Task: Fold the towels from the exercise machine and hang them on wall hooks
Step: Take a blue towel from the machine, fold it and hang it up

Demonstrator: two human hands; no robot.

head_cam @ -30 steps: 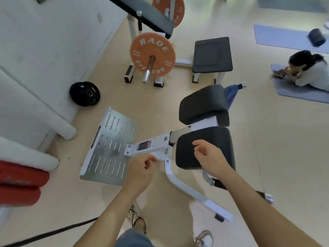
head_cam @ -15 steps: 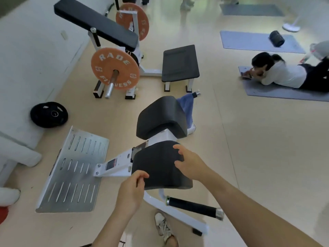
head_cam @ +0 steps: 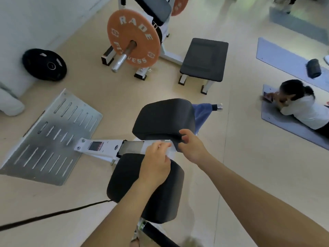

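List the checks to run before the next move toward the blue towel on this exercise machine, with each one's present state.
1. Sight of the blue towel: ok, it drapes over the machine's bar behind the far black padded cushion.
2. Free left hand: cannot tell; its fingers lie on a white strip between the two cushions.
3. Free right hand: cannot tell; its fingers curl at the far cushion's near edge.
4. Towel in grasp: not ok, neither hand touches it.
5. Sight of wall hooks: not ok, none shows.
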